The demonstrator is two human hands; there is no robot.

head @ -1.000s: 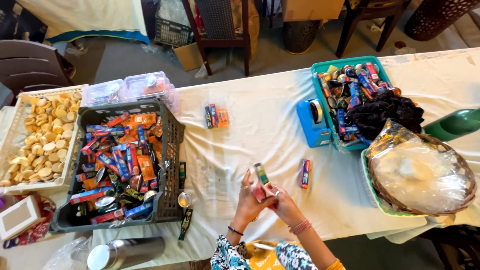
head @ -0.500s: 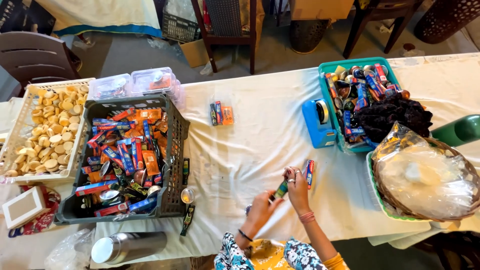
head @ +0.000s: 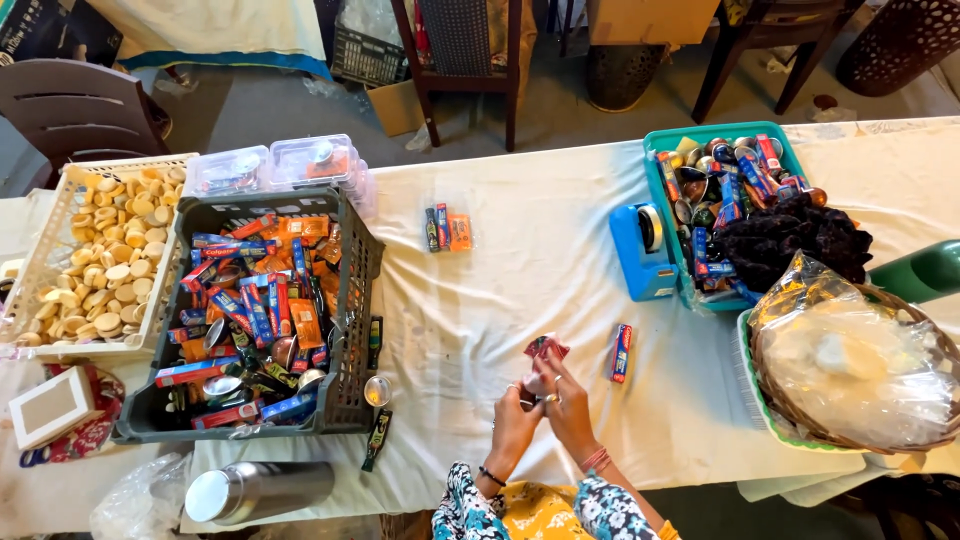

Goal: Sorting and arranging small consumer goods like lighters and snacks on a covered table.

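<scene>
Both hands now meet at the table's near edge: left hand [head: 512, 420] and right hand [head: 562, 400] pinch a small red packet [head: 545, 348] between fingertips, where half a second ago they held a green tube out by the red box [head: 620, 352]. Left stands the dark crate [head: 358, 300] of tubes, right the teal tray [head: 655, 190] and tape dispenser [head: 640, 250]; the handling has moved on to a new item

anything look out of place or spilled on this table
A few stray items lie outside the dark crate: a small round tin and dark sachets on the cloth beside it. One boxed tube lies alone near the hands. Nothing looks spilled or broken.
</scene>
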